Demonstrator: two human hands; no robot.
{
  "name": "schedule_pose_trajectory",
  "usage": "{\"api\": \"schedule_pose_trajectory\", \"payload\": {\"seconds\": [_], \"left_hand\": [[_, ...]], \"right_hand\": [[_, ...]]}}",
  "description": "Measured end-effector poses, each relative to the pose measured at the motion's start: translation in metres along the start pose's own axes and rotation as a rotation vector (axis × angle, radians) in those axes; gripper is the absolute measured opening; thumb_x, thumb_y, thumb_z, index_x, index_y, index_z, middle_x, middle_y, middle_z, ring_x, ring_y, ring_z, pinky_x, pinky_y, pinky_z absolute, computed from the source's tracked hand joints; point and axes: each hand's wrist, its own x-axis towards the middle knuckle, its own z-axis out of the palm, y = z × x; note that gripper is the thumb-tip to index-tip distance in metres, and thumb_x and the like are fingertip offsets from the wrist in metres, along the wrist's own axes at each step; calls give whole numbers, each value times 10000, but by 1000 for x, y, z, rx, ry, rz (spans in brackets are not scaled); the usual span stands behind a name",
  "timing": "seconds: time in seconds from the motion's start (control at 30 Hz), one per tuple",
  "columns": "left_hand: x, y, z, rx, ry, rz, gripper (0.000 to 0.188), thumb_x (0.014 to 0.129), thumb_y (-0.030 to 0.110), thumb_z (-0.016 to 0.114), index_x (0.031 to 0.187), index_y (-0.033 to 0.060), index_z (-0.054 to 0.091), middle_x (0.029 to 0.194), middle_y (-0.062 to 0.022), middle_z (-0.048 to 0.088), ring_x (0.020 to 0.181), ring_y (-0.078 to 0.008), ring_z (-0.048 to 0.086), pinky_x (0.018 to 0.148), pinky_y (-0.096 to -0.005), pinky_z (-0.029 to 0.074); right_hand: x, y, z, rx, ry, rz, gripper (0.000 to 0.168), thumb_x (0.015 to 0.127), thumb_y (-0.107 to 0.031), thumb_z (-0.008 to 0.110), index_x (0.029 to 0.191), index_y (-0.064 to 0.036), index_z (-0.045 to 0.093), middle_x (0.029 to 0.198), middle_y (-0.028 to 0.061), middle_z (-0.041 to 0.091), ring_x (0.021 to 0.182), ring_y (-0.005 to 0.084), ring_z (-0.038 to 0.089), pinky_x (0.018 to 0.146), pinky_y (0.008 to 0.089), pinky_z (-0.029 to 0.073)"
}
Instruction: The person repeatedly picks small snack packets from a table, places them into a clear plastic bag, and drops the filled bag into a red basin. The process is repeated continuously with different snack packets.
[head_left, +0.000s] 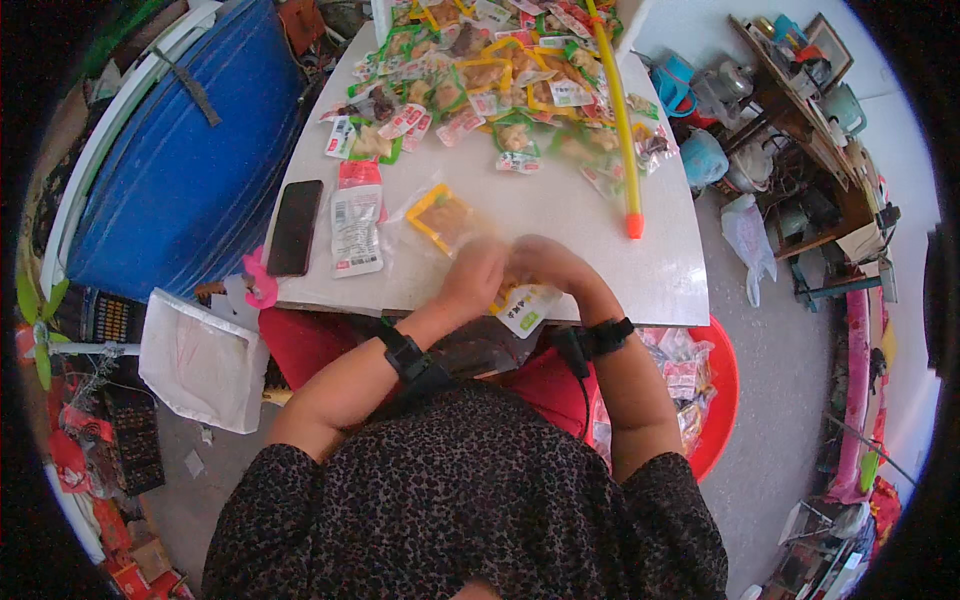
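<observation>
Close together near the table's front edge are my left hand (478, 271) and my right hand (541, 262), both blurred. A food packet with a white and green printed label (527, 309) hangs over the edge just below my right hand; which fingers hold it is hidden. Beyond my left hand lies a yellow-bordered food packet (444, 216) with brown contents, partly on clear plastic. Further left, a white printed packet (357, 229) rests over a red one, beside a black smartphone (295, 228).
Many small sealed food packets (480, 82) are heaped at the far end of the white table (667, 277). A yellow tube with an orange tip (621, 127) lies across the right side. Below right stands a red basin (724, 405) holding packets; a blue container (187, 150) is at left.
</observation>
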Motion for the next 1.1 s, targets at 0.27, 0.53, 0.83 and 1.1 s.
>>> {"api": "schedule_pose_trajectory", "payload": {"seconds": [0.27,0.53,0.83,1.1], "left_hand": [[0,-1,5,8,198,169,85,721,100,419,695,20,424,683,-154,418,664,-337,398,591,-412,310],[4,16,1,86,45,81,178,736,96,459,884,-2,462,938,-184,473,913,-347,433,825,-405,324],[-1,14,-4,102,14,96,186,733,89,449,888,-15,452,937,-189,468,927,-357,419,826,-419,310],[-7,12,-4,194,105,214,190,724,100,455,879,-9,443,886,-172,467,920,-348,417,799,-418,308]], "right_hand": [[-64,-27,12,879,106,624,230,743,-184,504,866,11,509,721,63,537,642,127,520,575,258,428],[-43,-29,34,1260,567,459,169,770,-126,455,892,-14,486,719,41,507,600,110,488,458,219,409],[-15,-38,31,999,305,522,197,758,-146,480,903,-13,470,720,66,522,500,120,488,437,217,413],[-22,-40,38,1121,477,493,127,738,-113,497,792,1,487,591,51,491,459,101,457,386,225,358]]}}
